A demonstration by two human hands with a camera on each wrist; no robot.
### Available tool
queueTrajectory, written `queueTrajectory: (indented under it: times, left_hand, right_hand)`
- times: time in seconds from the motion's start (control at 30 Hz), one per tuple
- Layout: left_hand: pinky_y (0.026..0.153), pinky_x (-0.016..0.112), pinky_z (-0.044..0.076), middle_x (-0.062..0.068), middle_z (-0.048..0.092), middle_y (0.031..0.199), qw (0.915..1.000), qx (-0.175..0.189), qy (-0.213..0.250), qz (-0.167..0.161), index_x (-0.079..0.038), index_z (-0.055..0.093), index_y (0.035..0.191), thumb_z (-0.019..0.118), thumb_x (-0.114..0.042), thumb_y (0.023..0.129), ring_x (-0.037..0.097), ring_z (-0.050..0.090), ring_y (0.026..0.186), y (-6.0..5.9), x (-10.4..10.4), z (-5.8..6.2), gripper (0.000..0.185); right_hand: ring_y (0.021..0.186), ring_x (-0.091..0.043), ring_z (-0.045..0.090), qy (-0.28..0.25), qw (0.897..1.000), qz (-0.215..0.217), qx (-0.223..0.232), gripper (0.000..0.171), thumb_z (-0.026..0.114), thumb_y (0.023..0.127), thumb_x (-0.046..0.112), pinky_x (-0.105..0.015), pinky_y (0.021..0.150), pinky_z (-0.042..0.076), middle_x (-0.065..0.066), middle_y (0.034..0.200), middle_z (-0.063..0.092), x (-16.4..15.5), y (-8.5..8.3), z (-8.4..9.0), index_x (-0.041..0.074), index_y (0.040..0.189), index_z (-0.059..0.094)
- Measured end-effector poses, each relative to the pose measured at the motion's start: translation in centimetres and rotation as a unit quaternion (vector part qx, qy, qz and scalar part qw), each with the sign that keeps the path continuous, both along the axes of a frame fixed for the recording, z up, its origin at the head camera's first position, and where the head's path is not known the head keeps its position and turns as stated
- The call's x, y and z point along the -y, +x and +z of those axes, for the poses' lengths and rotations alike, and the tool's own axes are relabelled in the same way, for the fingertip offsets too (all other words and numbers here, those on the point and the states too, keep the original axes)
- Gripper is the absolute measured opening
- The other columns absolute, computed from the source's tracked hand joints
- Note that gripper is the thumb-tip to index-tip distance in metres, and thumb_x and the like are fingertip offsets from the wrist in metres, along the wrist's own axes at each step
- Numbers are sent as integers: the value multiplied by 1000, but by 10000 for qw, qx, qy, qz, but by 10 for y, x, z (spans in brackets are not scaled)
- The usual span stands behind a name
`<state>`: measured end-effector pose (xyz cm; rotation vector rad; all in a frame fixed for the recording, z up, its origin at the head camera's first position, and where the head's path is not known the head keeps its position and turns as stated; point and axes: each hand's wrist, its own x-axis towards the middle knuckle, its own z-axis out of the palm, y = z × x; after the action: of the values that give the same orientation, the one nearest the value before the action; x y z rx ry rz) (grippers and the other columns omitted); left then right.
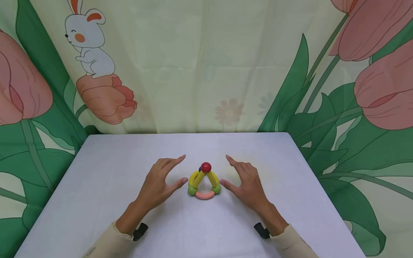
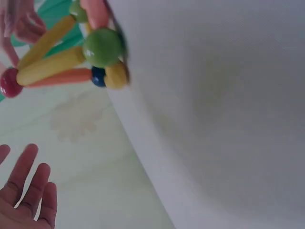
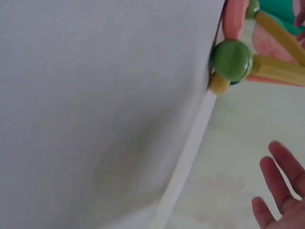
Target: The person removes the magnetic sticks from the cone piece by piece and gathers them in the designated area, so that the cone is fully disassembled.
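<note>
A small pyramid of toy rods and balls (image 1: 205, 195) stands on the white table. Its top is a red ball (image 1: 206, 167), with yellow rods (image 1: 213, 178) sloping down to green balls (image 1: 191, 190). A curved pink rod joins the green balls at the front. In the left wrist view an orange rod (image 2: 64, 78) and a dark blue ball (image 2: 98, 76) also show. My left hand (image 1: 161, 181) hovers at the left of the pyramid, fingers extended and apart from thumb. My right hand (image 1: 246, 182) mirrors it at the right. Neither hand grips anything.
The white table (image 1: 106, 168) ends at a far edge against a curtain (image 1: 180, 71) printed with tulips and a rabbit. Black wrist straps with small devices (image 1: 140, 232) sit at both cuffs (image 1: 111, 242).
</note>
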<state>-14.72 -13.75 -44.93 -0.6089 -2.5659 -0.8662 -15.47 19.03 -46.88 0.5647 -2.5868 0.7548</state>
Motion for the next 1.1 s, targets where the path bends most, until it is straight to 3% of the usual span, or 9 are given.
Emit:
queueTrajectory:
  times: [0.2, 0.37, 0.5, 0.63, 0.8, 0.93, 1.1]
  left_hand:
    - [95, 44, 54, -7, 77, 116, 9946, 257, 964, -302, -33, 65, 146, 87, -32, 91, 15, 63, 115, -8, -23, 3, 60]
    - [87, 38, 54, -6, 79, 113, 9897, 439, 1232, -583, -31, 70, 140, 85, -33, 92, 15, 65, 108, -18, -38, 2, 51]
    - [85, 37, 55, -11, 78, 108, 9874, 516, 1322, -707, -31, 72, 137, 84, -35, 93, 12, 65, 105, -22, -46, 2, 46]
    - [83, 34, 55, -13, 77, 102, 9865, 581, 1327, -762, -31, 74, 133, 85, -38, 91, 9, 63, 102, -25, -52, 3, 44]
    - [80, 33, 55, -10, 75, 96, 9887, 543, 1187, -738, -28, 77, 128, 87, -39, 89, 9, 61, 97, -27, -57, 3, 41]
    - [79, 34, 55, -8, 74, 92, 9912, 479, 1038, -670, -27, 78, 124, 90, -38, 86, 9, 59, 94, -28, -61, 3, 41]
    - [77, 30, 52, -9, 72, 89, 9948, 385, 797, -496, -25, 78, 120, 92, -36, 84, 9, 58, 93, -28, -65, 8, 40]
  right_hand:
    - [117, -19, 67, -1081, 9876, 457, 1039, 79, 87, 90, 37, -57, 107, 43, 1, 121, 77, 17, 0, 3, 41, 158, 48]
    - [117, -19, 68, -1710, 9685, 777, 1636, 70, 85, 91, 36, -64, 106, 49, 2, 117, 77, 32, -3, 3, 44, 153, 53]
    - [115, -20, 68, -2105, 9538, 977, 1906, 61, 84, 93, 32, -65, 104, 50, 5, 113, 76, 42, -7, 2, 35, 149, 60]
    - [110, -20, 68, -2356, 9445, 1041, 2041, 54, 84, 93, 27, -62, 103, 51, 2, 113, 75, 51, -12, 1, 30, 143, 65]
    - [105, -16, 69, -2508, 9400, 1059, 2057, 43, 84, 94, 26, -47, 105, 53, 4, 118, 75, 59, -17, -1, 27, 135, 70]
    - [98, -15, 69, -2630, 9368, 1032, 2062, 37, 84, 93, 20, -36, 101, 56, 2, 111, 76, 62, -19, -3, 20, 128, 73]
    - [93, -17, 68, -2696, 9363, 951, 2039, 33, 86, 91, 14, -35, 95, 58, -2, 105, 76, 66, -22, -3, 16, 122, 76]
